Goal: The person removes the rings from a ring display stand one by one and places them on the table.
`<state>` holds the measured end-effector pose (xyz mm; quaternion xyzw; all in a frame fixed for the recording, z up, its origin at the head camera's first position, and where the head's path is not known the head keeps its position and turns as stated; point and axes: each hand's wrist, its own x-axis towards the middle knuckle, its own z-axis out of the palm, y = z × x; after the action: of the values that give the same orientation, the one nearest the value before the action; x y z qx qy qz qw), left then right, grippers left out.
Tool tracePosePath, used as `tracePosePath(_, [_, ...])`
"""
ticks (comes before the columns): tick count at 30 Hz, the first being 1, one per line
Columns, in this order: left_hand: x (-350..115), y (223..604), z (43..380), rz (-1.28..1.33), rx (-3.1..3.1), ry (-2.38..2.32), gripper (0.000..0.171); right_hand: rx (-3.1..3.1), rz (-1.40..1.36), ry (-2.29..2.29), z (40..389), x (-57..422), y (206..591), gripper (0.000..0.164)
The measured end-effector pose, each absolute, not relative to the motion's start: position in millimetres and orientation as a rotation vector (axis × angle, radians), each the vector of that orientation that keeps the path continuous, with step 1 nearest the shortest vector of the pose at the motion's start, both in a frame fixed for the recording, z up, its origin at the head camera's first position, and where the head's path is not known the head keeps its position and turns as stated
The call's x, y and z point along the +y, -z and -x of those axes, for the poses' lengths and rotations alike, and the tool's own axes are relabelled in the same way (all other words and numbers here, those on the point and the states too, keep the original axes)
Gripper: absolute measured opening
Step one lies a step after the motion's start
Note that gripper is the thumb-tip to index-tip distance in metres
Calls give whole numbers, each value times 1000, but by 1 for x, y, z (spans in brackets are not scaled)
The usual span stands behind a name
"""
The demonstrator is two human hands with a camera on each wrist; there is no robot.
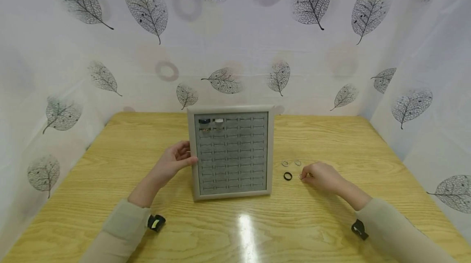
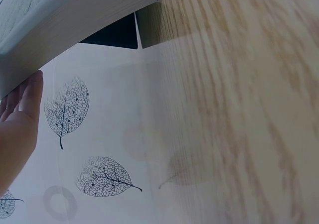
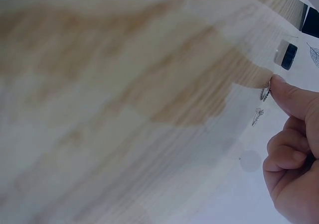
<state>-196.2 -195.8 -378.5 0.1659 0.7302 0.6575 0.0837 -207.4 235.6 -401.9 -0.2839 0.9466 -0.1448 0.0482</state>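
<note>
A ring display board (image 1: 232, 152) with a pale frame and grey slotted padding stands tilted back on the table. My left hand (image 1: 176, 160) grips its left edge, thumb at the front and fingers behind. In the left wrist view those fingers lie against the frame's side (image 2: 60, 35). A dark ring (image 1: 204, 121) and a whitish ring (image 1: 218, 120) sit in the top row, with a gold-toned ring (image 1: 205, 130) below. My right hand (image 1: 321, 177) pinches a small silvery ring (image 1: 300, 176) at the tabletop. Close by lie a black ring (image 1: 288, 176) and two silvery rings, left (image 1: 285, 163) and right (image 1: 297, 162).
The wood-grain table (image 1: 228, 230) reaches back to a leaf-print curtain (image 1: 235, 42), which also hangs along both sides. A dark support (image 2: 117, 32) props the board from behind.
</note>
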Motion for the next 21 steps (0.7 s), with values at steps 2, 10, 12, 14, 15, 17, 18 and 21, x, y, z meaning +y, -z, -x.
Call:
tracePosePath(2, [-196, 378, 196, -497, 2179, -1963, 54, 2886, 863, 442, 208, 236, 402, 8])
tracePosePath(10, [-195, 378, 196, -492, 2174, -1967, 53, 2887, 870, 427, 208, 236, 403, 7])
tracePosePath(12, [-196, 378, 196, -494, 2173, -1967, 53, 2888, 865, 416, 208, 236, 403, 9])
tracePosePath(14, [-196, 378, 196, -499, 2169, -1970, 53, 2886, 864, 416, 208, 236, 403, 9])
tracePosePath(15, [-196, 378, 196, -501, 2168, -1972, 53, 2883, 866, 421, 208, 236, 403, 9])
tracePosePath(17, [-196, 378, 196, -506, 2163, -1976, 52, 2885, 882, 440, 209, 236, 404, 8])
tracePosePath(18, [-196, 378, 197, -509, 2163, -1976, 52, 2884, 891, 453, 209, 237, 404, 7])
tracePosePath(21, [-196, 378, 196, -514, 2162, -1974, 52, 2885, 956, 492, 209, 238, 405, 7])
